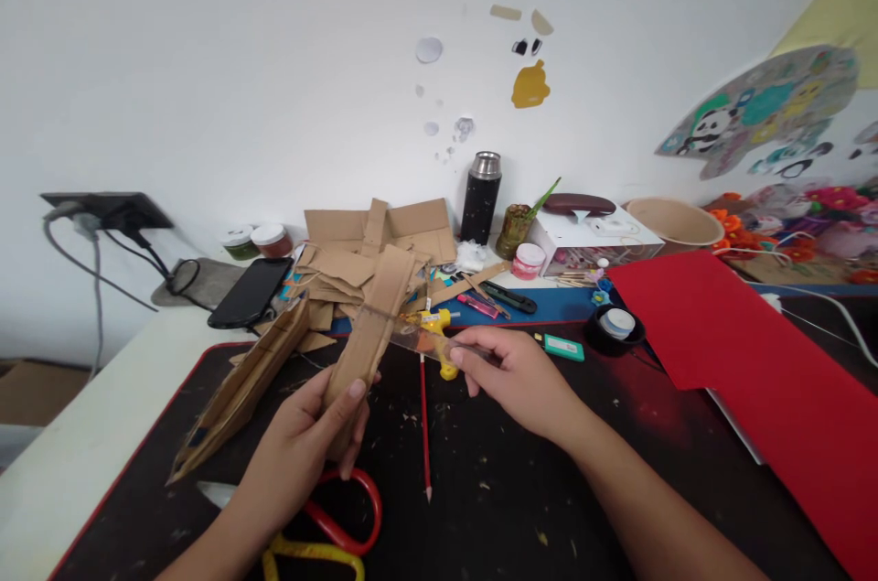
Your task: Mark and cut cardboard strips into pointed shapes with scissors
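Observation:
My left hand (312, 425) grips the lower end of a long cardboard strip (379, 311), which tilts up and to the right above the black mat. In my right hand (511, 371) is a clear ruler (422, 340), pinched at its right end; its left end lies across the strip's middle. Beneath the ruler a yellow tool (439, 321) is partly hidden. A red pencil (425, 435) lies between my hands. Scissors with red and yellow handles (376, 508) are partly covered by my left wrist.
A folded cardboard piece (240, 398) and a phone (251, 292) are at the left. Cardboard scraps (336, 270) and a black bottle (481, 201) stand at the back. Red sheets (747, 361) cover the right side, near a black bowl (600, 338).

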`<state>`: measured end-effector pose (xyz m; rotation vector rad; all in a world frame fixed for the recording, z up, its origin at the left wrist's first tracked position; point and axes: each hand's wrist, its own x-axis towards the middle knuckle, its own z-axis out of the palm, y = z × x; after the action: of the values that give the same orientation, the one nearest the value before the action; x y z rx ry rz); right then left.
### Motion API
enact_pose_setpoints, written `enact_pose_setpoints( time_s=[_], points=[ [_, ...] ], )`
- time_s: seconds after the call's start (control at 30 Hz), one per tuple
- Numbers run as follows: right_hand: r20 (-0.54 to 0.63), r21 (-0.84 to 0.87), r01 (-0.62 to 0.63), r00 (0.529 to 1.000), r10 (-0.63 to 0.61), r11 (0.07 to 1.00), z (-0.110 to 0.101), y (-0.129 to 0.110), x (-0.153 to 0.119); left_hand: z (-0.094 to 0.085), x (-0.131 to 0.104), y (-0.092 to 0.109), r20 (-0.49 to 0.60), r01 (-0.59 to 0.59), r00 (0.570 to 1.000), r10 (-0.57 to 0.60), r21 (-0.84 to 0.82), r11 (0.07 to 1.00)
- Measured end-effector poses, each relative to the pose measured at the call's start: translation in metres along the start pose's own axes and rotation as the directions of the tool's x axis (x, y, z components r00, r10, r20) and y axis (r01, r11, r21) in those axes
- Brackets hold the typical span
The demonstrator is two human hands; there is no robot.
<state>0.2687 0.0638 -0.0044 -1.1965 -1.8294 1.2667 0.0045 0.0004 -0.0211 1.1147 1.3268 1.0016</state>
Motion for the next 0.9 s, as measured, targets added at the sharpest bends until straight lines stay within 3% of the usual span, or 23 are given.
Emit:
enact_pose_setpoints(
  time_s=[0.13, 0.27, 0.37, 0.53, 0.6, 0.9],
  points=[
    [-0.036, 0.039, -0.009, 0.999, 0.011, 0.999, 0.0, -0.001, 0.001, -0.003, 0.001, 0.0, -0.016, -0.042, 0.999, 0.042, 0.0, 0.999],
    [-0.084, 0.137, -0.046, 0.995, 0.057, 0.99, 0.001, -0.002, 0.001, -0.015, 0.009, 0.002, -0.208, -0.17, 0.966, 0.154, -0.061, 0.984],
    [-0.047, 0.115, -0.081, 0.995, 0.087, 0.99, 0.006, -0.003, -0.001, -0.027, 0.018, 0.007, -0.38, -0.278, 0.902, 0.204, -0.151, 0.949],
    [0.025, -0.285, 0.11, 0.994, -0.107, 0.952, 0.024, -0.006, -0.007, -0.045, 0.03, 0.016, -0.633, -0.463, 0.719, 0.287, -0.128, 0.877],
    [0.051, -0.357, 0.139, 0.99, -0.129, 0.924, 0.033, -0.008, -0.01, -0.048, 0.031, 0.017, -0.669, -0.476, 0.68, 0.299, -0.093, 0.875],
    [0.192, -0.611, 0.16, 0.98, -0.051, 0.776, 0.066, -0.033, -0.02, -0.047, 0.029, 0.006, -0.581, -0.375, 0.761, 0.289, -0.03, 0.926]
  ],
)
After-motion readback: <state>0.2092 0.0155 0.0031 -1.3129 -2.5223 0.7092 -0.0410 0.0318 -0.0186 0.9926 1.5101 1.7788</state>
